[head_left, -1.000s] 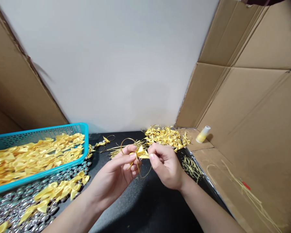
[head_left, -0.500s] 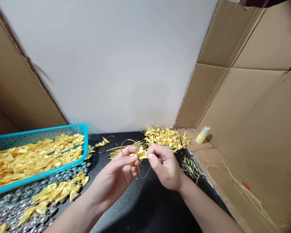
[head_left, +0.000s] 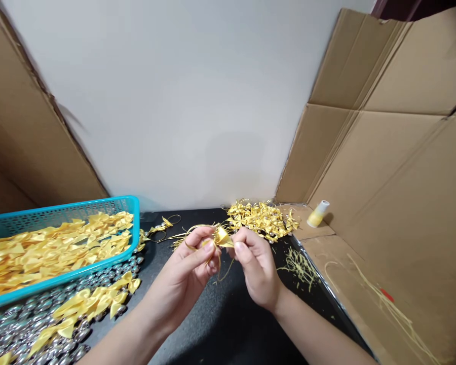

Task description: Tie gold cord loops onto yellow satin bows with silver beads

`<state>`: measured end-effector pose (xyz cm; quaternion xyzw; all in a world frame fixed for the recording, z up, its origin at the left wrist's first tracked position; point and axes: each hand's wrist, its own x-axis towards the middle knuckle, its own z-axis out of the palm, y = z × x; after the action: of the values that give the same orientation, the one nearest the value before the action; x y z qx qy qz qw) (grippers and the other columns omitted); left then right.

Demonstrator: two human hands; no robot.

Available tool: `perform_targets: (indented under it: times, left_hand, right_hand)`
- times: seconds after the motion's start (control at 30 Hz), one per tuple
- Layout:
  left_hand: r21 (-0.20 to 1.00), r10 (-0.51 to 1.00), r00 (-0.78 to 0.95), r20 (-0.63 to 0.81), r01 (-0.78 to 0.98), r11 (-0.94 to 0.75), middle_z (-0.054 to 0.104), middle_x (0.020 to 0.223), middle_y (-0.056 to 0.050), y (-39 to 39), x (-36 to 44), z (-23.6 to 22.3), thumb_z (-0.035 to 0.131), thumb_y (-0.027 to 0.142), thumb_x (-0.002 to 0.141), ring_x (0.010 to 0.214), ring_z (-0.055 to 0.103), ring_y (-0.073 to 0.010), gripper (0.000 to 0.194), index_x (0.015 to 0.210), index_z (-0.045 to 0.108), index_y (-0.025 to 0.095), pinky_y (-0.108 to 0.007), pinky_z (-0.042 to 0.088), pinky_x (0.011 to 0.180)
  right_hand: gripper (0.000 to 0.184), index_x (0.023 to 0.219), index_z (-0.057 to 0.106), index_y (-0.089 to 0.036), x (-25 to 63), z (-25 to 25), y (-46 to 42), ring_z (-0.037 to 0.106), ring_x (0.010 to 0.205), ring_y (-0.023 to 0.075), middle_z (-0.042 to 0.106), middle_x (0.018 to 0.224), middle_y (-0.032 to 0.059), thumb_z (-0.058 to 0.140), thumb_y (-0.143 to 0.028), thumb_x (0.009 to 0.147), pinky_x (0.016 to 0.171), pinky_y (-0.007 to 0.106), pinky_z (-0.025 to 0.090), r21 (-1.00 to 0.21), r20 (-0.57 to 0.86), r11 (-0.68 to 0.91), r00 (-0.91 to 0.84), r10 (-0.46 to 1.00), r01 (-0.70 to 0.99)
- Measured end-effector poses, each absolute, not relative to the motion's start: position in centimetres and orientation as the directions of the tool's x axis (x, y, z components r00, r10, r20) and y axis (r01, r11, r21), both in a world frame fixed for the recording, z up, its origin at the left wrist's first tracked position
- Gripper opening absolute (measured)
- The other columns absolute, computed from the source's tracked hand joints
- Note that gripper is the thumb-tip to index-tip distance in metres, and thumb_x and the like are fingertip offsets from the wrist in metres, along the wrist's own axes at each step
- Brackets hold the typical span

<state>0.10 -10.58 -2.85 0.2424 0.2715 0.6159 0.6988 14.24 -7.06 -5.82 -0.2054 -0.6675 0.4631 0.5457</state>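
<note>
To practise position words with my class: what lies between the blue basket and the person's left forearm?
Silvery beads, with yellow bows on top, lie between the blue basket and left forearm in the head view.

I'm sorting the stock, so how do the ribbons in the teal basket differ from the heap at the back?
The basket ribbons lie inside the teal basket; the back heap sits on the black tabletop. Thin cords and shiny beads show in the back heap, but none are visible among the basket ribbons. Both are yellow.
</note>
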Motion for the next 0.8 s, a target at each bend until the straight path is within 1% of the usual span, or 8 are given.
perform_targets:
  times: [0.23, 0.37, 0.43, 0.53, 0.67, 0.8]
  left_hand:
    - [0.642, 0.988, 0.117, -0.100, -0.751, 0.154, 0.067, 0.077, 0.004, -10.4, 0.1, -3.2, 0.093, 0.019, 0.054, 0.063, 0.064, -0.0048, 0.034, 0.084, 0.077, 0.021, -0.011, 0.056, 0.061]
    - [0.618, 0.982, 0.170, -0.081, -0.765, 0.183, 0.068, 0.075, 0.004, -10.4, 0.2, -3.3, 0.092, 0.019, 0.056, 0.064, 0.065, -0.0048, 0.030, 0.082, 0.077, 0.022, -0.012, 0.057, 0.063]
    - [0.617, 0.983, 0.170, -0.072, -0.766, 0.178, 0.068, 0.075, 0.004, -10.4, 0.2, -3.4, 0.092, 0.019, 0.057, 0.064, 0.065, -0.0049, 0.029, 0.080, 0.077, 0.021, -0.012, 0.057, 0.064]
    - [0.649, 0.989, 0.135, -0.066, -0.747, 0.146, 0.067, 0.076, 0.004, -10.3, 0.2, -3.3, 0.092, 0.018, 0.056, 0.063, 0.064, -0.0050, 0.028, 0.080, 0.076, 0.020, -0.012, 0.057, 0.062]
    - [0.693, 0.995, 0.094, -0.045, -0.714, 0.098, 0.063, 0.071, 0.005, -10.3, 0.1, -3.0, 0.092, 0.018, 0.055, 0.058, 0.060, -0.0049, 0.027, 0.076, 0.075, 0.020, -0.013, 0.057, 0.058]
    - [0.717, 0.995, 0.084, -0.052, -0.690, 0.096, 0.062, 0.070, 0.005, -10.3, 0.0, -2.8, 0.092, 0.018, 0.054, 0.057, 0.059, -0.0054, 0.027, 0.073, 0.073, 0.020, -0.014, 0.056, 0.057]
  right_hand:
    - [0.030, 0.072, 0.042, -0.021, 13.6, -6.9, -7.4, 0.029, 0.059, 0.0120, 0.034, 0.064, -0.0049, 0.047, -0.038, 0.096, 0.057, 0.028, 0.026, -0.850, 0.497, 0.381, -0.316, 0.808, -0.363]
    - [0.030, 0.073, 0.043, -0.021, 13.4, -7.2, -7.3, 0.029, 0.060, 0.0121, 0.035, 0.065, -0.0047, 0.047, -0.039, 0.096, 0.057, 0.028, 0.026, -0.845, 0.491, 0.353, -0.322, 0.809, -0.401]
    - [0.029, 0.073, 0.043, -0.021, 13.4, -7.2, -7.2, 0.028, 0.059, 0.0119, 0.034, 0.064, -0.0050, 0.048, -0.038, 0.096, 0.056, 0.028, 0.025, -0.845, 0.492, 0.356, -0.319, 0.810, -0.400]
    - [0.030, 0.071, 0.043, -0.021, 13.7, -6.9, -7.1, 0.028, 0.058, 0.0115, 0.034, 0.062, -0.0054, 0.049, -0.037, 0.096, 0.056, 0.028, 0.024, -0.843, 0.505, 0.375, -0.330, 0.798, -0.385]
    - [0.031, 0.069, 0.043, -0.021, 14.3, -6.1, -6.9, 0.029, 0.058, 0.0113, 0.034, 0.061, -0.0051, 0.050, -0.035, 0.095, 0.055, 0.027, 0.024, -0.854, 0.508, 0.397, -0.380, 0.773, -0.335]
    - [0.030, 0.067, 0.043, -0.021, 14.9, -5.3, -6.5, 0.030, 0.057, 0.0114, 0.035, 0.060, -0.0048, 0.050, -0.033, 0.094, 0.054, 0.027, 0.024, -0.868, 0.494, 0.403, -0.429, 0.756, -0.290]
